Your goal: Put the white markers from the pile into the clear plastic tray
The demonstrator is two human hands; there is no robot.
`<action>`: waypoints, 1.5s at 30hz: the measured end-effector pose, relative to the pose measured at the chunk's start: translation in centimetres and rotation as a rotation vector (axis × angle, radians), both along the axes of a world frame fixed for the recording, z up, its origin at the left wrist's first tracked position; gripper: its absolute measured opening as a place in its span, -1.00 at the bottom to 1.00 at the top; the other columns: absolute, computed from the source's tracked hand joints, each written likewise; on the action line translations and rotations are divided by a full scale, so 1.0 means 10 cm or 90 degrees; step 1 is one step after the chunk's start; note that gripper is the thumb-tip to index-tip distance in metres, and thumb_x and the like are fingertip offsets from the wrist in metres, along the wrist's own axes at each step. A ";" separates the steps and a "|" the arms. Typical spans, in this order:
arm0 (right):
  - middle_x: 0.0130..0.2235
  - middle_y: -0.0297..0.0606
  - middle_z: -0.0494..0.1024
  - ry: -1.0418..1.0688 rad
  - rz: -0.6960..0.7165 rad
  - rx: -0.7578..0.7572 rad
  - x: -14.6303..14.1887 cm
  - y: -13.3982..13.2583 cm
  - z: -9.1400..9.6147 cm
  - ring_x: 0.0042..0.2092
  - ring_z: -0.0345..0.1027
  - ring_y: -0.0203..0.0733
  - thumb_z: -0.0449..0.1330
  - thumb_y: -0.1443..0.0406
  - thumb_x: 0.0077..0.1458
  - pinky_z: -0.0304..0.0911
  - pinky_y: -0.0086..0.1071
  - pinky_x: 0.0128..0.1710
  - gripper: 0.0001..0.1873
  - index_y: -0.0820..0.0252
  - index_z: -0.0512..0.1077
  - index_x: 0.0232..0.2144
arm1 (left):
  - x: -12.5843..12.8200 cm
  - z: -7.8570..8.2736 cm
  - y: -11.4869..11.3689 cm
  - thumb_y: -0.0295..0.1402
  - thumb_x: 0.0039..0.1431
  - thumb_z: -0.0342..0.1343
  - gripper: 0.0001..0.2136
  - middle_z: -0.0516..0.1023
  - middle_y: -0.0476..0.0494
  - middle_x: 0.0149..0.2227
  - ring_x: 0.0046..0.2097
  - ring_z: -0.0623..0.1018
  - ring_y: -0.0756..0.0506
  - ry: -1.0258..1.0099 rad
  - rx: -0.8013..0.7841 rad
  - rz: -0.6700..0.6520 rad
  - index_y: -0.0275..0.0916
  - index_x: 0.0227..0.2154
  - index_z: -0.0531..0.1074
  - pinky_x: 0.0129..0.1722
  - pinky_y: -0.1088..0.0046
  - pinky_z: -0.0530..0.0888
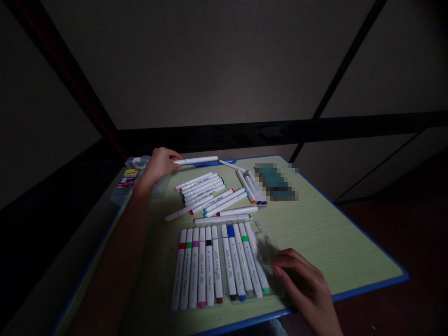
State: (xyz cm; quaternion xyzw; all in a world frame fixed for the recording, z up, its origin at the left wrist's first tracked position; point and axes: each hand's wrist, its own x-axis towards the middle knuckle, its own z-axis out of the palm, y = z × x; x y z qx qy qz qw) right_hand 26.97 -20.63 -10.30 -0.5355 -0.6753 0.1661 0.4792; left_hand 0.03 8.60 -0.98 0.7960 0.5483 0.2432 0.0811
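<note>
At the far left of the table, my left hand [161, 163] pinches one end of a white marker [201, 160], which points to the right. My right hand [304, 279] is at the near right, its thumb and fingers closed on the right edge of a clear plastic tray [276, 284]. Inside the tray stands a row of white markers [210, 266] with coloured bands and ends, filling its left and middle part. Beyond the tray lies a loose pile of white markers [205, 193], most slanting up to the right.
Several more markers [245, 186] lie at the right of the pile. A blurred-out greenish flat object [276, 179] is at the back right. A clear plastic case with a label [128, 178] sits at the back left. The table [332, 252] has a blue rim; a wall stands behind.
</note>
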 end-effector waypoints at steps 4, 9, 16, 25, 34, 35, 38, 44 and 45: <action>-0.46 -0.31 0.44 -0.002 0.009 -0.009 0.00 0.00 0.01 -0.41 0.36 -0.28 0.06 0.38 0.06 0.24 -0.44 -0.46 -0.89 0.15 0.37 -0.46 | 0.08 0.13 -0.12 -0.42 -0.17 0.17 -0.73 0.52 -0.09 -0.39 -0.32 0.45 -0.08 -0.029 0.003 -0.032 -0.34 -0.31 0.51 -0.31 0.48 0.35; -0.46 -0.31 0.43 0.001 0.006 -0.013 0.00 0.00 0.01 -0.41 0.35 -0.27 0.05 0.38 0.06 0.25 -0.43 -0.46 -0.88 0.15 0.36 -0.46 | 0.20 0.25 -0.28 -0.43 -0.14 0.17 -0.73 0.51 -0.08 -0.34 -0.29 0.43 -0.05 -0.071 0.004 -0.078 -0.33 -0.29 0.49 -0.27 0.48 0.36; -0.45 -0.31 0.44 -0.001 0.003 -0.017 0.00 0.00 -0.01 -0.39 0.36 -0.28 0.05 0.39 0.07 0.25 -0.44 -0.45 -0.89 0.14 0.36 -0.44 | 0.32 0.42 -0.50 -0.41 -0.12 0.15 -0.78 0.48 -0.07 -0.32 -0.28 0.43 -0.03 -0.083 0.013 -0.136 -0.32 -0.33 0.49 -0.30 0.54 0.37; -0.46 -0.30 0.44 0.014 -0.002 -0.008 -0.01 0.01 0.01 -0.40 0.36 -0.27 0.07 0.38 0.05 0.26 -0.43 -0.45 -0.89 0.15 0.38 -0.46 | 0.42 0.48 -0.65 -0.32 -0.15 0.18 -0.76 0.46 -0.08 -0.35 -0.33 0.43 -0.04 -0.085 -0.016 -0.239 -0.30 -0.36 0.51 -0.41 0.53 0.33; -0.45 -0.32 0.43 0.137 -0.088 0.001 -0.01 -0.02 -0.08 -0.42 0.36 -0.29 0.10 0.36 0.03 0.29 -0.48 -0.47 -0.83 0.15 0.35 -0.26 | 0.80 0.27 -0.77 -0.43 -0.13 0.17 -0.86 0.50 -0.10 -0.40 -0.36 0.45 -0.01 -0.071 -0.076 -0.495 -0.31 -0.43 0.53 -0.42 0.53 0.34; -0.45 -0.33 0.43 0.168 -0.105 0.004 -0.02 -0.02 -0.09 -0.42 0.35 -0.30 0.11 0.35 0.03 0.29 -0.48 -0.46 -0.77 0.14 0.33 -0.20 | 0.83 0.24 -0.78 -0.46 -0.12 0.16 -0.87 0.50 -0.10 -0.41 -0.37 0.45 0.00 -0.071 -0.081 -0.521 -0.30 -0.43 0.53 -0.43 0.54 0.34; -0.44 -0.34 0.42 0.239 -0.134 0.005 -0.04 -0.01 -0.11 -0.41 0.35 -0.32 0.11 0.33 0.04 0.31 -0.48 -0.43 -0.70 0.12 0.28 -0.12 | 0.90 0.18 -0.82 -0.49 -0.11 0.15 -0.88 0.50 -0.09 -0.43 -0.38 0.45 0.01 -0.082 -0.087 -0.568 -0.30 -0.44 0.54 -0.46 0.56 0.34; -0.43 -0.32 0.43 0.316 -0.210 0.003 -0.03 0.00 -0.11 -0.39 0.37 -0.30 0.15 0.30 0.02 0.32 -0.48 -0.38 -0.72 0.12 0.30 -0.16 | 0.94 0.14 -0.88 -0.53 -0.10 0.14 -0.87 0.50 -0.11 -0.45 -0.41 0.45 0.03 -0.104 -0.088 -0.618 -0.30 -0.44 0.54 -0.44 0.55 0.36; -0.42 -0.32 0.43 0.320 -0.218 -0.002 -0.03 -0.01 -0.12 -0.39 0.38 -0.30 0.15 0.29 0.02 0.32 -0.48 -0.39 -0.72 0.13 0.30 -0.16 | 0.95 0.14 -0.89 -0.54 -0.10 0.14 -0.87 0.51 -0.11 -0.44 -0.40 0.45 0.03 -0.106 -0.093 -0.623 -0.30 -0.44 0.54 -0.43 0.54 0.36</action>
